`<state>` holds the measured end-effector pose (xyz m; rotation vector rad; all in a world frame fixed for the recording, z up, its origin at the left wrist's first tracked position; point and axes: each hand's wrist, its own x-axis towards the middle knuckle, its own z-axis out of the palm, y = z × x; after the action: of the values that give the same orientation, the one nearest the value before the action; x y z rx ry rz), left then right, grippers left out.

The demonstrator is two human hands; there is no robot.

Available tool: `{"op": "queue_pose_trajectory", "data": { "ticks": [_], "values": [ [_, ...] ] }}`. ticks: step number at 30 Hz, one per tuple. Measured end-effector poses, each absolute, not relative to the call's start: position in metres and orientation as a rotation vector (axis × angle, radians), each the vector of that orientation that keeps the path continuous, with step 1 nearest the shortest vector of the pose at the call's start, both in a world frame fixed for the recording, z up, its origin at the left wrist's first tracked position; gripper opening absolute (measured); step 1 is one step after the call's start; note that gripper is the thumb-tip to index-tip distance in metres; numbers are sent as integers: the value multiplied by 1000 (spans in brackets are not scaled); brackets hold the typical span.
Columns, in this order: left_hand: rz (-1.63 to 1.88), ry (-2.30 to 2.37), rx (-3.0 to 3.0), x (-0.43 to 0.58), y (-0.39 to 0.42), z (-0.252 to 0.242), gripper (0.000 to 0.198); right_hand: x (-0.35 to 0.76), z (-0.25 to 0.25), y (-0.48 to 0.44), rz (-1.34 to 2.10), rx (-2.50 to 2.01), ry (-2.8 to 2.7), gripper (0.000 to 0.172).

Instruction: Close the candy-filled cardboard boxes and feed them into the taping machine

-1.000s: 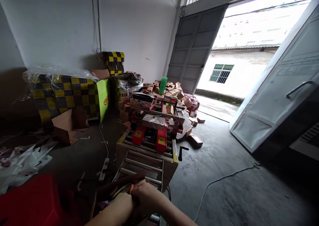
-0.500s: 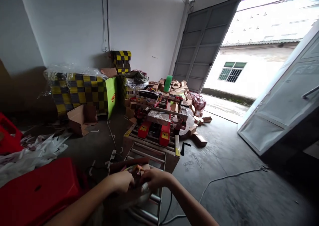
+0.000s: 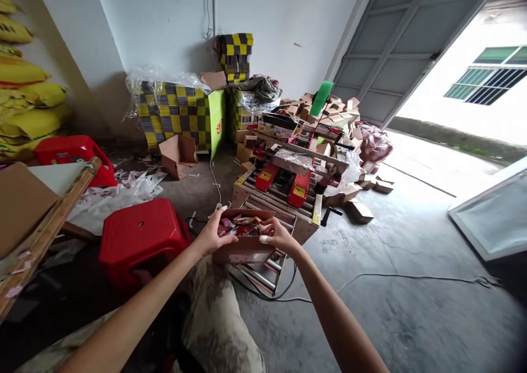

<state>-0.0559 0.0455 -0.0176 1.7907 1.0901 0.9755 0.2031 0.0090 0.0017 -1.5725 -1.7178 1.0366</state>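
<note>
In front of me an open cardboard box [image 3: 247,250] rests on a short roller conveyor [image 3: 263,277]. Small packets in shiny red, pink and orange wrappers [image 3: 245,226] fill it. My left hand [image 3: 213,236] grips the box's left end, thumb along the near edge and fingers at the far corner. At the right end my right hand [image 3: 276,236] is closed on the box wall and flap, its fingertips bent over the rim. A white wrap shows on one of its fingers.
Beyond the box stands a red carton-sealing machine [image 3: 284,181] with green tape [image 3: 321,99] and a crank handle [image 3: 330,215]. Red plastic stools [image 3: 140,233] are on the left. Folded cartons [image 3: 358,211] lie piled behind, and a cable [image 3: 370,275] crosses the floor.
My view has swung left and down. Both hands were together over the box's contents; now they have moved apart to its two ends and hold it.
</note>
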Motion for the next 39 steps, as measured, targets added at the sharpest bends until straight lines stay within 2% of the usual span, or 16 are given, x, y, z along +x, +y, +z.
{"op": "queue_pose_trajectory", "data": {
  "ticks": [2, 4, 7, 11, 15, 20, 24, 29, 31, 33, 34, 37, 39],
  "values": [
    [987, 1146, 1828, -51, 46, -15, 80, 198, 5, 17, 933, -1679, -1816, 39],
    [1001, 1144, 1791, -50, 49, -13, 76, 191, 9, 28, 860, -1761, -1862, 32],
    [1008, 1026, 1550, -52, 53, -16, 81, 180, 13, 40, 759, -1823, -1884, 32],
    [1040, 870, 1124, -55, 48, -23, 66, 169, 9, 30, 608, -1772, -1912, 35],
    [1021, 792, 901, -53, 42, -20, 66, 175, -1, 6, 578, -1637, -1928, 22],
    [1028, 812, 1036, -51, 53, -15, 62, 188, 1, -8, 749, -1371, -1878, 36],
    [979, 1038, 1282, -50, 61, -20, 62, 187, 12, -16, 718, -1234, -2049, 45],
    [903, 1590, 1778, -34, 54, -27, 81, 183, 17, -37, 583, -1232, -2235, 23],
    [901, 1658, 1865, -29, 51, -30, 89, 179, 15, -44, 507, -1322, -2223, 15],
    [924, 1590, 1888, -28, 52, -35, 87, 173, 12, -46, 401, -1443, -2131, 9],
    [952, 1540, 1880, -30, 53, -39, 82, 170, 11, -44, 343, -1486, -2078, 18],
    [1050, 1426, 1823, -35, 58, -51, 52, 164, 16, -30, 264, -1500, -2108, 61],
    [1107, 1430, 1792, -38, 60, -59, 37, 163, 24, -18, 310, -1471, -2283, 67]
  ]
}}
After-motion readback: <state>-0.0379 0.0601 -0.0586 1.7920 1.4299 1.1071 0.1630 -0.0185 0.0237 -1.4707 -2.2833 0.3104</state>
